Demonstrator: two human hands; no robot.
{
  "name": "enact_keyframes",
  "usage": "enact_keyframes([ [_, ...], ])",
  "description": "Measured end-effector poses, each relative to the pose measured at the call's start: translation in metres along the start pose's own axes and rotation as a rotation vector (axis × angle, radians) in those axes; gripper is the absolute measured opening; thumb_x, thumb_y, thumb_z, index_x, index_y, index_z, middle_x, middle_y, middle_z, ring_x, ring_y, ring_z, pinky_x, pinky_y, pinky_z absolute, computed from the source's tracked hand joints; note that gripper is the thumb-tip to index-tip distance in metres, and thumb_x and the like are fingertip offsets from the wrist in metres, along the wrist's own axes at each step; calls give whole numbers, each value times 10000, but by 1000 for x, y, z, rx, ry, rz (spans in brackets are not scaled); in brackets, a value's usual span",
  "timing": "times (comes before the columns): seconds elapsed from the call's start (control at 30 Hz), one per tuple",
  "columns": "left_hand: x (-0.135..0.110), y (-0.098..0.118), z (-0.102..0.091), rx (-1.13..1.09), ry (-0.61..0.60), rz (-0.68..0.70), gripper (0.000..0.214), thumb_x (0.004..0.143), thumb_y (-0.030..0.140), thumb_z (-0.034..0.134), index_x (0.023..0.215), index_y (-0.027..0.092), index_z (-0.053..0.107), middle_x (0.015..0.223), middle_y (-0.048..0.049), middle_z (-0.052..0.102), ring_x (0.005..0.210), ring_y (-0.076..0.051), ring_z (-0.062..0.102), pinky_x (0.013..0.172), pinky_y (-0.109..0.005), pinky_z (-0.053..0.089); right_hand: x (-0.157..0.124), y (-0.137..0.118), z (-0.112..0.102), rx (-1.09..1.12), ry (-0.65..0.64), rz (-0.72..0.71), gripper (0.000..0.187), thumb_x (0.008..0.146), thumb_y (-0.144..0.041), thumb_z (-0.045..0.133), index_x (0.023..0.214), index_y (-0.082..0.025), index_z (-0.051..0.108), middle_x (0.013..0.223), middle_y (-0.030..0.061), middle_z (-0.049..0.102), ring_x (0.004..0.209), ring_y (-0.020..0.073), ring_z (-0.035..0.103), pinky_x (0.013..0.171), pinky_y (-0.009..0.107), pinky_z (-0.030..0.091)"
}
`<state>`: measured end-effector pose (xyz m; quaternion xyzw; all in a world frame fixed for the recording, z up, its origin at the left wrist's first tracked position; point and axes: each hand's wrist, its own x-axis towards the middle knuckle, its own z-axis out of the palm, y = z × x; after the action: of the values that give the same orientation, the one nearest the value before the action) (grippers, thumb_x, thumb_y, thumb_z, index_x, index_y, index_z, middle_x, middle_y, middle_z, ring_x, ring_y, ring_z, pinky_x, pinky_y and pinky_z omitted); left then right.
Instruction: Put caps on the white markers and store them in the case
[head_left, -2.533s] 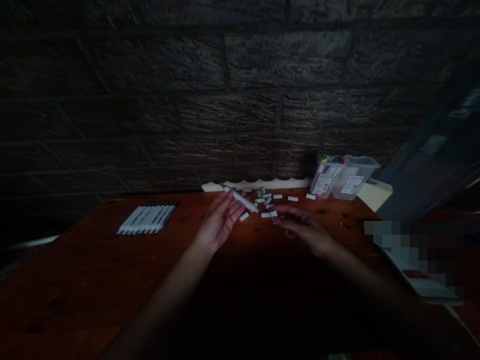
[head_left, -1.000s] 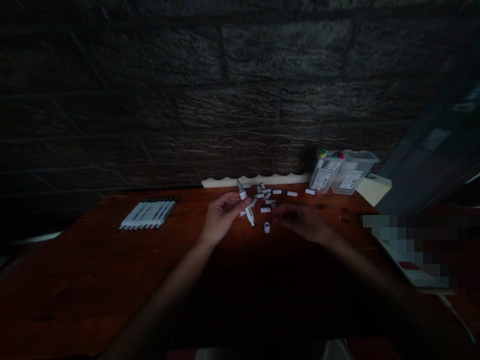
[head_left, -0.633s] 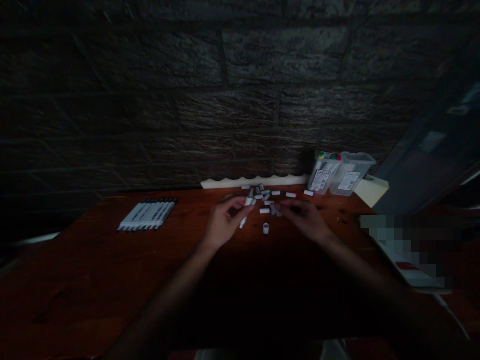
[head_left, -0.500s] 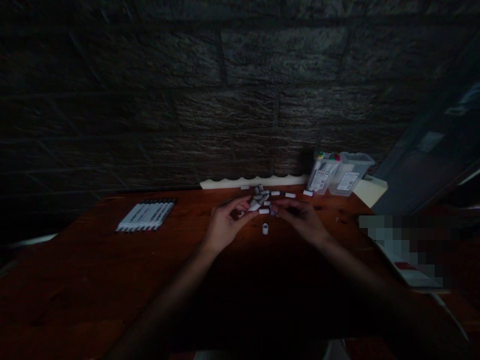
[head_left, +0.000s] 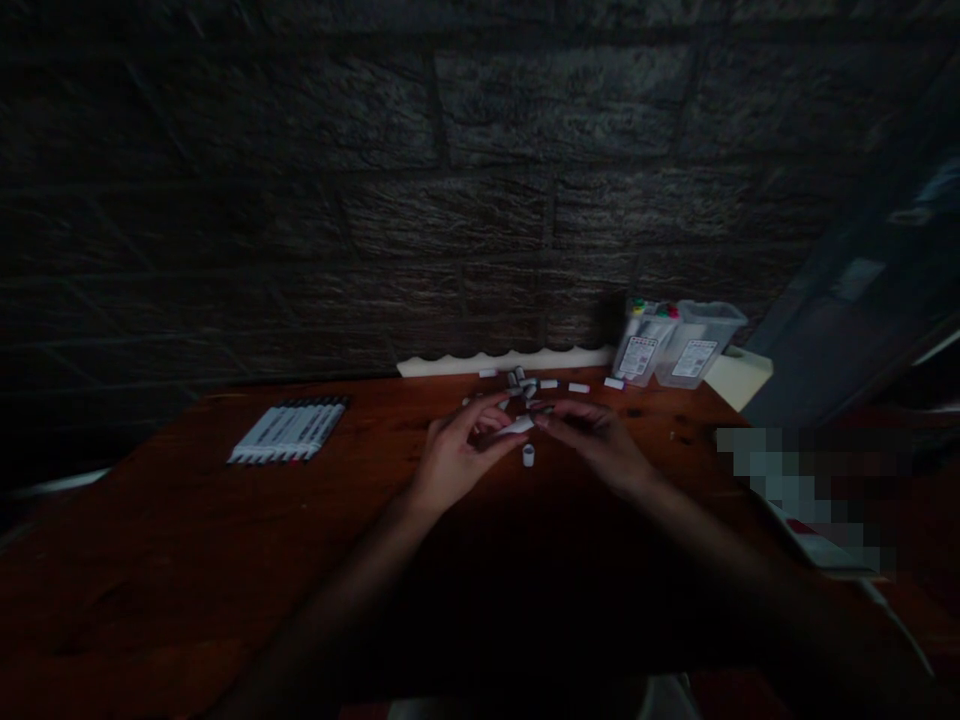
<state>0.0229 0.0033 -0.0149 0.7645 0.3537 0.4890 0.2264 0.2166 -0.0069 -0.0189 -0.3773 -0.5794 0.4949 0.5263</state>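
Observation:
My left hand (head_left: 457, 445) is closed round a white marker (head_left: 517, 426), its right end pointing toward my other hand. My right hand (head_left: 592, 435) pinches a small marker cap (head_left: 541, 409) at that end of the marker; fingers and dim light hide whether the two touch. Just below the fingertips, a white cap (head_left: 528, 456) stands upright on the table. Behind my hands lie several loose white caps with coloured ends, among them one cap (head_left: 578, 388) to the right and another cap (head_left: 487, 373) at the back.
A row of several white markers (head_left: 289, 432) lies at the left of the wooden table (head_left: 187, 560). Two clear plastic boxes stand back right: one box (head_left: 640, 355) with coloured markers, another box (head_left: 686, 360) beside it. A wavy white strip (head_left: 502, 362) runs along the brick wall (head_left: 487, 220).
My right fingertips and the marker's end have come closer together. The marker has turned flatter and shifted slightly right. The view has moved a little.

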Motion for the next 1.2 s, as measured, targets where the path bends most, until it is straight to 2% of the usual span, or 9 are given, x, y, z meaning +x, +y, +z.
enact_keyframes([
  [0.1,1,4,0,15,25,-1,402,723,290,758,1105,240,642,878,-26,726,799,-182,675,840,-329,525,3,-1,-4,46,28,38,179,712,-381,745,849,-265,736,945,-20,735,895,162,650,880,341,481],
  [0.3,2,-8,-1,91,114,-34,443,697,332,775,1108,234,643,961,-50,690,878,-200,632,864,-357,492,20,-10,-49,319,451,57,275,621,-386,811,779,-226,651,662,-72,627,564,60,541,487,176,405],
  [0.43,-4,-20,12,93,-109,-35,423,648,376,802,1028,235,679,957,-55,690,868,-208,627,822,-357,496,26,-12,-72,380,617,52,358,609,-452,799,754,-209,579,627,-69,594,481,57,495,365,172,295],
  [0.53,-9,-26,22,104,-243,-35,284,676,358,781,919,227,712,945,-60,700,896,-221,636,846,-375,488,28,-8,-74,271,684,-16,360,630,-479,777,740,-205,571,624,-63,573,495,62,506,370,167,311],
  [0.63,-10,-28,26,56,-268,-79,133,748,323,722,834,221,721,881,-51,710,855,-208,649,826,-369,496,28,-6,-70,259,654,-72,342,638,-471,779,762,-204,605,648,-56,573,528,55,519,413,155,363],
  [0.73,-8,-26,23,-38,-221,-133,163,792,319,678,919,223,714,933,-52,719,882,-204,652,834,-374,500,27,-8,-64,339,561,-49,322,666,-466,765,817,-210,641,655,-48,587,523,56,513,419,157,388],
  [0.97,-5,-12,19,-222,-96,-237,136,771,293,699,875,205,705,910,-41,725,862,-184,656,881,-367,495,13,-28,-41,459,403,68,316,774,-506,665,866,-210,605,757,-3,686,480,54,546,319,129,321],
  [1.1,-5,-7,19,-294,-70,-254,133,776,277,698,894,216,712,927,-37,728,864,-184,658,858,-354,509,6,-35,-31,408,363,87,344,778,-529,651,920,-215,638,734,3,661,575,88,611,411,157,443],
  [1.2,-5,-7,19,-321,-57,-249,173,783,255,693,952,228,717,983,-37,731,912,-193,660,880,-359,508,4,-35,-29,311,299,34,304,740,-462,713,931,-230,674,710,-15,628,535,69,537,437,175,452],
])
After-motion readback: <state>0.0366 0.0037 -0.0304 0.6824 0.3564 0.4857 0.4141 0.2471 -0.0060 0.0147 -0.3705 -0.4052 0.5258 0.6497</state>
